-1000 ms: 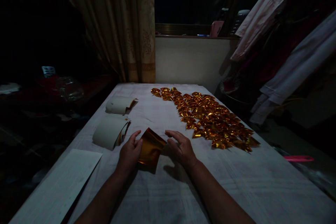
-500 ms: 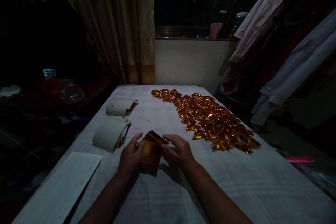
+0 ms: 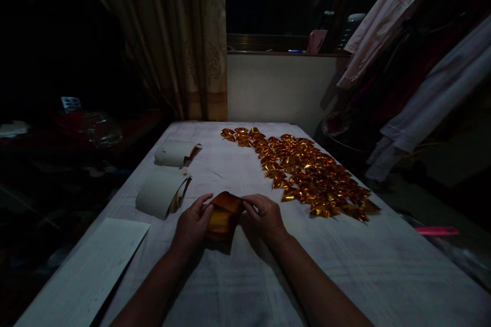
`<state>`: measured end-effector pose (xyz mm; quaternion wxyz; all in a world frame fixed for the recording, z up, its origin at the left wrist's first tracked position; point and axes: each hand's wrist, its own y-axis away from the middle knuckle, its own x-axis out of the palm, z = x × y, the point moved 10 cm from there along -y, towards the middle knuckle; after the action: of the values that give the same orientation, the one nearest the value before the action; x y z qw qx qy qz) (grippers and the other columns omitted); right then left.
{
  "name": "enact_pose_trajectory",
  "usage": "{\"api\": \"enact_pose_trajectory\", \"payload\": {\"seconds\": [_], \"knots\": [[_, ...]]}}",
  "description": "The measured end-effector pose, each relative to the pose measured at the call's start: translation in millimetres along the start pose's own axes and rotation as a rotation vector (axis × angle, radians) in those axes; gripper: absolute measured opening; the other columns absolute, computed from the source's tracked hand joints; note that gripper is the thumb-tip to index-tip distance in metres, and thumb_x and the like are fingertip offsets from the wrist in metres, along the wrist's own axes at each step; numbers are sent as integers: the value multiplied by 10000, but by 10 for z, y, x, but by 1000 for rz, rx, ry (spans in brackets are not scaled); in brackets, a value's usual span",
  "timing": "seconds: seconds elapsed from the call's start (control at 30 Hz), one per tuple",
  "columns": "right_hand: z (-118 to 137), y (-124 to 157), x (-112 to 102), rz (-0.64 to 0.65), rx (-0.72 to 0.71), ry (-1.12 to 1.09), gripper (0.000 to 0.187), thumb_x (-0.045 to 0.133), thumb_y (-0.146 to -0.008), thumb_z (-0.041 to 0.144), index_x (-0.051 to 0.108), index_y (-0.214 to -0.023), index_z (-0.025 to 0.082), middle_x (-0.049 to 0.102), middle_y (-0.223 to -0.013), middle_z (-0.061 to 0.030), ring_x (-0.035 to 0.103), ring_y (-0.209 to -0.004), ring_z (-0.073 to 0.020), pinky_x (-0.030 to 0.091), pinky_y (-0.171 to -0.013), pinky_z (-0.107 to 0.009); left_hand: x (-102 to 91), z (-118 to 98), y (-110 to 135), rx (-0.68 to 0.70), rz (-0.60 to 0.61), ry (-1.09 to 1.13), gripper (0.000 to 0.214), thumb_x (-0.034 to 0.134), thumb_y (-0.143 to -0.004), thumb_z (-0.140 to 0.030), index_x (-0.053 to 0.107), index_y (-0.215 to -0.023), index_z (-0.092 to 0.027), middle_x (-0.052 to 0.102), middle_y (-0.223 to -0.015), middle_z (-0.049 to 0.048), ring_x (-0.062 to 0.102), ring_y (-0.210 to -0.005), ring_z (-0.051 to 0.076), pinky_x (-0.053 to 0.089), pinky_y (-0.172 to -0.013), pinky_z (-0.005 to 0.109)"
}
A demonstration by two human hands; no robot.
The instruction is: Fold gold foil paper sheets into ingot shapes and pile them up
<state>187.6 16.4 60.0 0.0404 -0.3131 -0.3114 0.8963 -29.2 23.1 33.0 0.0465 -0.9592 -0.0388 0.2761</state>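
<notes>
A gold foil sheet [image 3: 223,217] is held just above the white-clothed table [image 3: 345,265], curled over at its far edge. My left hand [image 3: 194,227] pinches its left side and my right hand [image 3: 264,217] pinches its right side, fingers closed on the foil. To the right and beyond lies a long spread of several folded gold foil pieces [image 3: 307,171]. Left of my hands sit two curled stacks of white-backed foil sheets, the near stack [image 3: 161,193] and the far stack [image 3: 175,153].
A flat white paper sheet [image 3: 88,271] lies at the table's near left edge. A curtain [image 3: 184,36] and a wall ledge stand behind the table. Clothes hang at the right [image 3: 422,82]. A pink object [image 3: 437,231] lies off the table at the right.
The right hand moved in from beside the sheet and took hold of its right edge. The foil went from a tilted flat sheet to a curled, folded-over shape between both hands.
</notes>
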Motion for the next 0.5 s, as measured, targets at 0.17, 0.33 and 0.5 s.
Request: {"api": "enact_pose_trajectory", "payload": {"seconds": [0.17,0.33,0.5], "knots": [[-97,-49,-187,-98,99,-129,199,585,-900,266,783,-918,246,784,-899,-54,735,-826,-196,582,-741,-300,-141,-120,-16,104,49,-231,283,559,-815,-396,777,-922,-251,782,-975,45,714,-932,247,522,-809,327],[-103,-102,-208,-71,154,-329,183,634,-874,331,799,-898,255,794,-955,-58,745,-895,-208,606,-754,-310,-362,-175,-21,103,-75,-370,296,545,-843,-422,785,-917,-265,776,-953,51,712,-899,251,524,-778,336],[50,-157,-138,129,123,-510,180,687,-866,384,807,-921,260,794,-1005,-58,749,-948,-208,601,-886,-361,-317,-15,-67,-8,-57,23,444,532,-830,-509,753,-1069,-206,777,-917,78,724,-815,251,555,-719,347]]}}
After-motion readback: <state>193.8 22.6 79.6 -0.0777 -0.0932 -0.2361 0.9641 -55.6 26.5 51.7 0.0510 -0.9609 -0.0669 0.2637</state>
